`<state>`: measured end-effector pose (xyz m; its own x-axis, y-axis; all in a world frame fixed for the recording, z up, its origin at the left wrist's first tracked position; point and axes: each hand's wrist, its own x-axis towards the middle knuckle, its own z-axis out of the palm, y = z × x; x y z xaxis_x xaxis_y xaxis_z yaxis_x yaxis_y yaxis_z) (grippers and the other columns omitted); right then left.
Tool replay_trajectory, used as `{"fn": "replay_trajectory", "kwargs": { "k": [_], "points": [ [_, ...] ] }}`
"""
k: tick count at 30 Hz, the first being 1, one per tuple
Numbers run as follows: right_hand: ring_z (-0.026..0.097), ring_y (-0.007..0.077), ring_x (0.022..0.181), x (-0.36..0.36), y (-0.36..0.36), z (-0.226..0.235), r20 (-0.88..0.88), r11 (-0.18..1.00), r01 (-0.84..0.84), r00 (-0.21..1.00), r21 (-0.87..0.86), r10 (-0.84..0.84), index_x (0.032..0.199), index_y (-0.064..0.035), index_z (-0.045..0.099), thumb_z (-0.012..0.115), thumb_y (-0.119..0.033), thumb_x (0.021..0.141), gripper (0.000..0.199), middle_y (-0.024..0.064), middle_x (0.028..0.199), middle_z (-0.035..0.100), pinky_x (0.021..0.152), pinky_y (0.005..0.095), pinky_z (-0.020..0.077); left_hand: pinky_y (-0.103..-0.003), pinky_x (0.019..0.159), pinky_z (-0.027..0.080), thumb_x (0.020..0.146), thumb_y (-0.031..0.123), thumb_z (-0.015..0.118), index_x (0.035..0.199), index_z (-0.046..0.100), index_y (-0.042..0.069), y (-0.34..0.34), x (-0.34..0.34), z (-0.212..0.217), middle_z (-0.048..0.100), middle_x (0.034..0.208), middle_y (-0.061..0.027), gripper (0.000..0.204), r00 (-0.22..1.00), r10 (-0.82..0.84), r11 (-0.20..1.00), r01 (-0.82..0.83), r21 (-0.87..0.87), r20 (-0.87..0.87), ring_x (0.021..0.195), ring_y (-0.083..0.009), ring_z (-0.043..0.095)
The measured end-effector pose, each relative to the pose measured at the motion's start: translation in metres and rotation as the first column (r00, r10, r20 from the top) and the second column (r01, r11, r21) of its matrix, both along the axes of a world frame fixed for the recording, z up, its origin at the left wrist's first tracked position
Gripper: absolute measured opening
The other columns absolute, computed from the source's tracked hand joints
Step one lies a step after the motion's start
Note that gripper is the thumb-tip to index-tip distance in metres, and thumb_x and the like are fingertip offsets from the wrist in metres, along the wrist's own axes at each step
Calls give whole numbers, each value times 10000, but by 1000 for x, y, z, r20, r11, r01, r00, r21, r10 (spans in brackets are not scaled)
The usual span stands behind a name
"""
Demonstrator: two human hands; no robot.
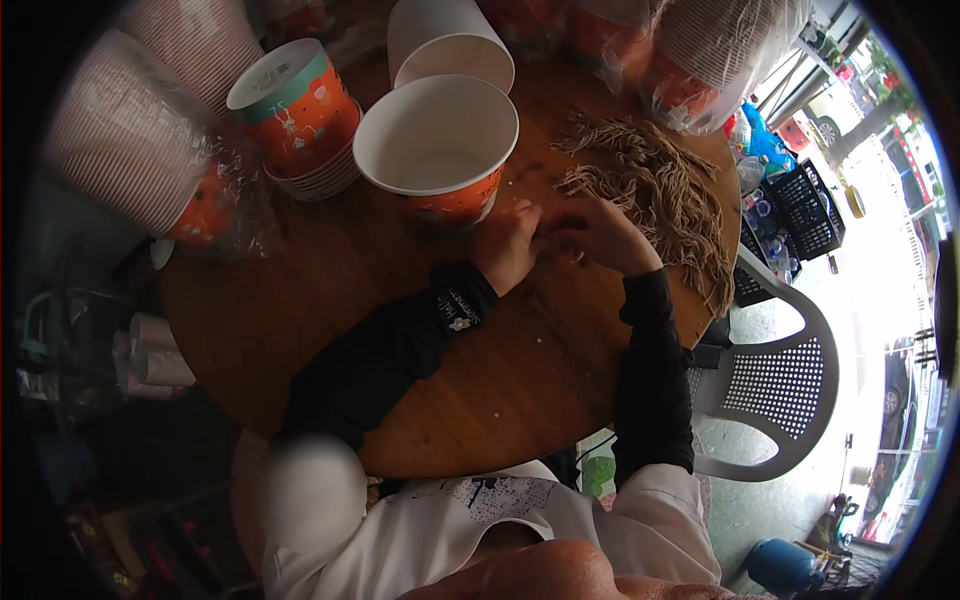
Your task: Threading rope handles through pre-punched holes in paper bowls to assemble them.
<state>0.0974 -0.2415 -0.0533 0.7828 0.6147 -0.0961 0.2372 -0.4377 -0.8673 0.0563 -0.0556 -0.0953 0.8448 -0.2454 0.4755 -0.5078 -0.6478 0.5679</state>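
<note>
My left hand [508,246] and my right hand [602,236] meet above the round wooden table, fingers pinched close together. Whatever lies between the fingertips is too small to make out. Just beyond my left hand stands an open orange paper bucket [455,207] with a white inside. To the right of my right hand spreads a heap of brown strings [655,180], loose and tangled. Black sleeves cover both forearms.
A white paper bucket [445,25] lies on its side behind. At left are an upside-down stack of orange buckets [305,125] and plastic-wrapped stacks [130,140]; more wrapped stacks [705,60] stand far right. Beyond the table [480,400] are a grey chair [775,385] and black crates [805,210].
</note>
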Motion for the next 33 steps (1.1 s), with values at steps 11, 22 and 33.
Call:
{"fn": "replay_trajectory", "kwargs": {
  "k": [11,22,33],
  "points": [
    [592,76,672,-13,-8,16,119,983,110,985,149,-128,940,1,642,600,-54,894,83,21,760,630,611,242,499,-251,539,443,962,327,599,911,652,33,6,3,12,637,759,-20,303,771,-329,805,-73,-588,-546,577,-72,560],
    [606,76,684,-14,-4,14,120,987,110,985,113,-124,971,-10,650,608,-67,902,99,14,782,638,583,245,513,-200,515,387,994,258,545,847,612,60,-12,0,2,557,669,30,256,880,-206,791,-108,-602,-428,553,-35,492],
    [620,83,640,-13,-1,5,10,961,161,986,226,-167,943,-26,673,629,-83,874,101,28,730,643,454,256,507,-260,672,457,919,143,634,899,581,19,-12,-4,-3,594,767,-31,136,996,5,879,-45,-474,-85,716,-87,554]
  ]
}}
